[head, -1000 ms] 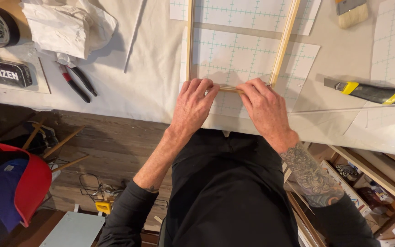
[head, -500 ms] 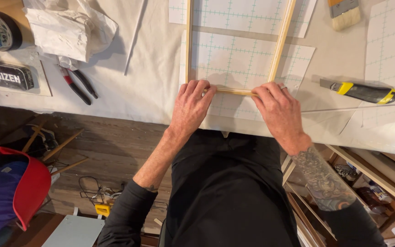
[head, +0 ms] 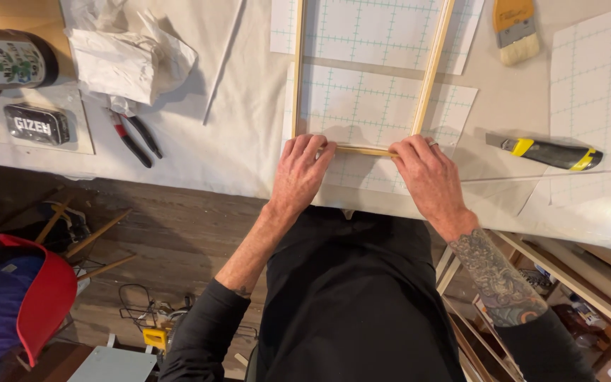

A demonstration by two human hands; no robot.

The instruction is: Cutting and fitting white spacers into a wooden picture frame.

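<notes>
- Head view looks straight down on a cloth-covered counter (head: 235, 148), where a thin wooden frame lies on gridded paper sheets (head: 362, 106).
- The left hand (head: 300, 177) and right hand (head: 429, 177) rest palm-down at the frame's near corners, fingers curled over a short wooden cross strip (head: 362, 150) and pressing it between the two long side strips (head: 296, 71); neither hand is closed around it in a full grip.
- The cross strip sits at the counter's near edge, its ends touching the side strips where the fingertips cover the joints, so the fit itself cannot be seen.
- Doing this well probably means even pressure from both hands, keeping the strip parallel to the printed grid lines and flat on the paper, so the corners stay square.
- A yellow-and-black utility knife (head: 546, 152) lies to the right, a flat brush (head: 516, 32) further up, red-handled pliers (head: 132, 138) and crumpled white paper (head: 129, 60) to the left.
</notes>
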